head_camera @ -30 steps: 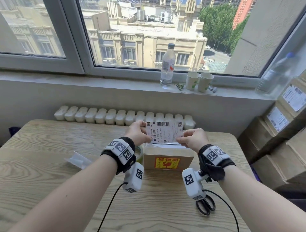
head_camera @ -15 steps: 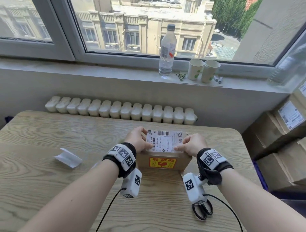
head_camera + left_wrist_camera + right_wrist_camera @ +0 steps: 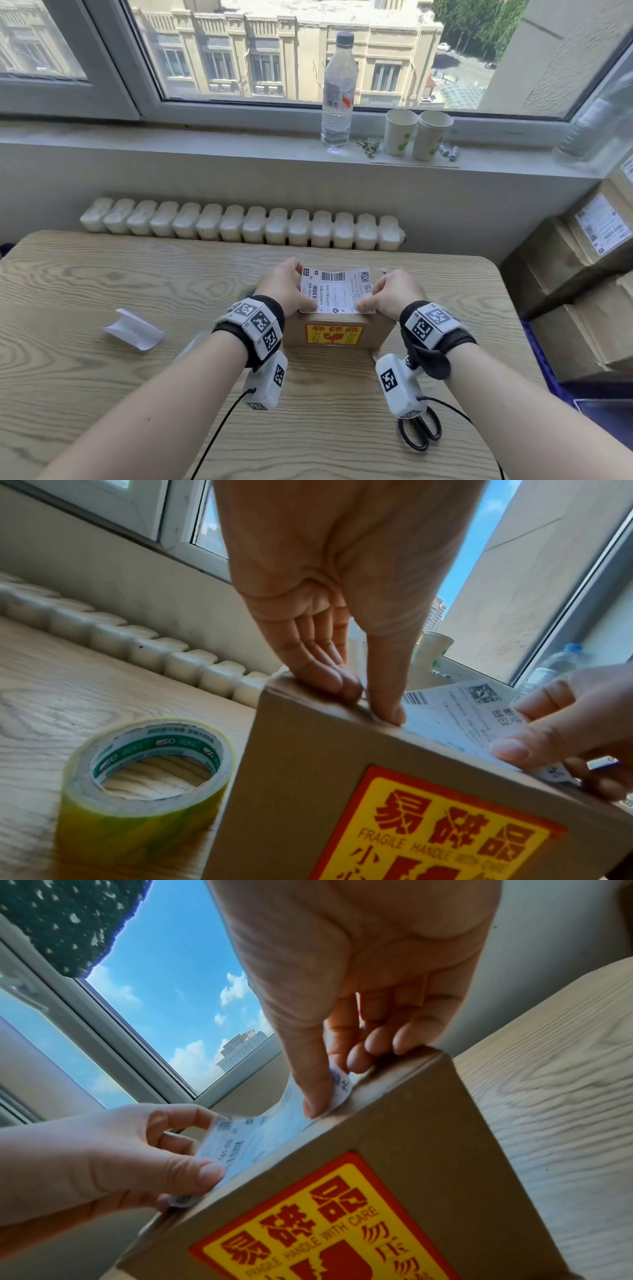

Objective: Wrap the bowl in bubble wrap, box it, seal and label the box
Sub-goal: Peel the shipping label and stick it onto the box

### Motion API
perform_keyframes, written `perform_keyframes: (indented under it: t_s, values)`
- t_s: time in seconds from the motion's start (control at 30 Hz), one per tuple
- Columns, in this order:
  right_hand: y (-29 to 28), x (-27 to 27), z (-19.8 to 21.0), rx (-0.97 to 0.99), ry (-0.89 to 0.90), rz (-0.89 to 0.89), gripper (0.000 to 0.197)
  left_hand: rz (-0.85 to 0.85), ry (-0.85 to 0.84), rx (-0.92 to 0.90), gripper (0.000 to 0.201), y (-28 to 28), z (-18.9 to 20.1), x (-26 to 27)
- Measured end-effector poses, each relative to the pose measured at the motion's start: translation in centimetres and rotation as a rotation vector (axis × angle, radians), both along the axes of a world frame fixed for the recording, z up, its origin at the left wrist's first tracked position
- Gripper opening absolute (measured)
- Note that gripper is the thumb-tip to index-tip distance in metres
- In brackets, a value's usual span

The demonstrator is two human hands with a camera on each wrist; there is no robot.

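So that it goes on straight, my left hand (image 3: 286, 291) and right hand (image 3: 394, 296) each pinch one end of the white paper label (image 3: 337, 291), thumbs pressing it onto the shut brown cardboard box (image 3: 373, 330) in the middle of the frame

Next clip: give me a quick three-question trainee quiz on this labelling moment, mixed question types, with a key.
1. True or false: the shipping label lies on top of the cardboard box.
2. Which lies on the table left of the box? A) tape roll B) scissors C) water bottle
3. Fill in: the red and yellow sticker on the box's near side reads "Fragile, handle with ____".

Key:
1. True; the left hand and right hand each hold an end of it.
2. A
3. care
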State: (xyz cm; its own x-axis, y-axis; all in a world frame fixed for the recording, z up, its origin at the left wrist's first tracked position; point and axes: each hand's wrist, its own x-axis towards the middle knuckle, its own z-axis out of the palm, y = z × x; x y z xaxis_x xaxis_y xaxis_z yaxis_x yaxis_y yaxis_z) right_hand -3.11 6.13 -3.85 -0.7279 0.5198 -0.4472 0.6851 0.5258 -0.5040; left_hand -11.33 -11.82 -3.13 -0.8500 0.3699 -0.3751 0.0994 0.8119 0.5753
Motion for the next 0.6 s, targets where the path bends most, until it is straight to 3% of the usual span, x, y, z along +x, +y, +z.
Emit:
perform_keyframes:
  t_s: [0.2, 0.4, 0.6]
  values:
    - [-0.2, 0.2, 0.3, 0.143, -0.004, 0.050, 0.043, -0.082, 0.123, -0.119, 0.098, -0.4, -0.2, -0.3]
    - [-0.6, 0.2, 0.5, 0.267, 0.172, 0.329, 0.079, -0.299, 0.271, -0.163, 0.081, -0.2, -0.7, 0.0]
    - [-1.7, -0.6, -0.1, 0.361, 0.107, 0.597, 0.075, -0.389, 0.299, -0.261, 0.071, 0.2, -1.4, -0.1]
